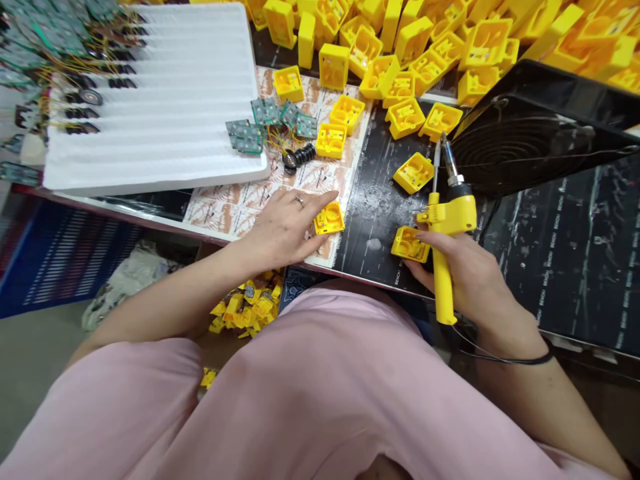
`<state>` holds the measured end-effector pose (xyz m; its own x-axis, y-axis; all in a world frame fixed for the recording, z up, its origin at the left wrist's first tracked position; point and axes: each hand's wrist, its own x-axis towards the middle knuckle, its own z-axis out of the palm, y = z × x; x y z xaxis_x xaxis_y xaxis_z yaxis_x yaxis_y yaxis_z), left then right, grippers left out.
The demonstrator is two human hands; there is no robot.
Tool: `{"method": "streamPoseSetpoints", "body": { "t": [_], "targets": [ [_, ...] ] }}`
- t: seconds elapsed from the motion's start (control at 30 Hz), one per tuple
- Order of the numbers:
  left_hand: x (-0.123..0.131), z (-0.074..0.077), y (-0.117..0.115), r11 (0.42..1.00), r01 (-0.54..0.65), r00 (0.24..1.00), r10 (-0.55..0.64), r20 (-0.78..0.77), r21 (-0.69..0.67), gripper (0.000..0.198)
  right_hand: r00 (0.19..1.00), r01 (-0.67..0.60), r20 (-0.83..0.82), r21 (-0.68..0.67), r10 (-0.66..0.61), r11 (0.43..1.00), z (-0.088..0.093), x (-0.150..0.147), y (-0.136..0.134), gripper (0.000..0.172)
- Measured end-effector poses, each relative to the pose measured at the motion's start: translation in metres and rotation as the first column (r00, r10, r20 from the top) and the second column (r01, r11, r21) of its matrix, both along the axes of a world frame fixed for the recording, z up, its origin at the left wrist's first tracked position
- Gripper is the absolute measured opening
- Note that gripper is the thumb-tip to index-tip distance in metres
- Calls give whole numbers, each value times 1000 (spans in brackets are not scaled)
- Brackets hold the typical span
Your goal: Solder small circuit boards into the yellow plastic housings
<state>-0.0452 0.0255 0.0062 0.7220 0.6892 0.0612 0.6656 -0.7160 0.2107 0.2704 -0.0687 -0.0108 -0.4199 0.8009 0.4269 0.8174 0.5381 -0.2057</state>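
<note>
Two hands busy: left hand (287,223) half-open, pinching a yellow housing (330,219); right hand (470,270) wraps soldering gun (453,215) plus second housing (407,245). Keep that tip (448,152) clear!

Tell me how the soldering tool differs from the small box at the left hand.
The soldering tool is long and metal-tipped; the small box is compact and open, showing its moulded interior.
The soldering tool is in the right hand; the small box is between the thumb and forefinger of the left hand.
Both are yellow.
</note>
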Motion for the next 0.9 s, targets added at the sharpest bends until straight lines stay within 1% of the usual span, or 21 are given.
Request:
{"method": "streamPoseSetpoints", "body": {
  "t": [0.07, 0.13, 0.17, 0.2, 0.23, 0.3, 0.4, 0.5, 0.57, 0.63, 0.7, 0.73, 0.8, 0.83, 0.87, 0.9],
  "targets": [
    [6, 2, -1, 999, -11, 1000, 12, -27, 40, 59, 997, 78, 6, 78, -79, 994, -1, -11, 1, 47],
    [10, 6, -2, 997, 55, 998, -53, -45, 45, 58, 989, 144, -9, 151, -144, 978, 0, -21, 1, 55],
    [10, 7, -3, 994, 103, 994, -102, -51, 33, 58, 988, 155, -28, 157, -152, 975, 1, -25, 0, 59],
    [10, 9, -5, 989, 148, 988, -147, -54, 18, 59, 988, 147, -57, 134, -141, 980, 3, -27, -1, 61],
    [8, 11, -6, 983, 184, 982, -184, -52, 3, 59, 989, 123, -93, 94, -115, 988, 5, -27, -3, 61],
    [4, 12, -10, 976, 216, 976, -216, -32, -25, 57, 987, 71, -146, 16, -68, 997, 9, -22, -4, 58],
    [-1, 13, -13, 966, 252, 968, -251, 27, -62, 56, 992, -29, -126, -51, 22, 998, 14, -11, -1, 56],
    [3, 12, -15, 946, 315, 949, -312, 40, -77, 55, 979, -190, -101, -130, 177, 973, 13, -8, 9, 48],
    [10, 10, -17, 943, 323, 946, -322, 16, -81, 52, 960, -269, -117, -145, 254, 952, 9, -13, 15, 41],
    [17, 9, -19, 953, 290, 957, -291, 9, -92, 49, 965, -248, -112, -98, 237, 964, 5, -20, 18, 39],
    [21, 10, -16, 960, 251, 968, -247, 45, -122, 47, 986, -151, -67, -12, 150, 988, 1, -25, 19, 41],
    [21, 13, -11, 966, 226, 973, -218, 75, -126, 48, 993, -106, -42, 28, 107, 994, 0, -26, 19, 43],
    [18, 22, 12, 989, 122, 986, -112, 122, -82, 47, 997, -70, -22, 62, 71, 996, 0, -27, 18, 46],
    [16, 27, 29, 999, 35, 991, -32, 129, -26, 43, 996, -74, -36, 66, 77, 995, 0, -28, 18, 49],
    [14, 33, 49, 996, -74, 990, 68, 121, 47, 36, 995, -78, -61, 68, 82, 995, 1, -28, 17, 53],
    [14, 37, 71, 976, -177, 982, 166, 95, 125, 30, 992, -76, -93, 75, 83, 994, 2, -29, 17, 58]
  ]
}}
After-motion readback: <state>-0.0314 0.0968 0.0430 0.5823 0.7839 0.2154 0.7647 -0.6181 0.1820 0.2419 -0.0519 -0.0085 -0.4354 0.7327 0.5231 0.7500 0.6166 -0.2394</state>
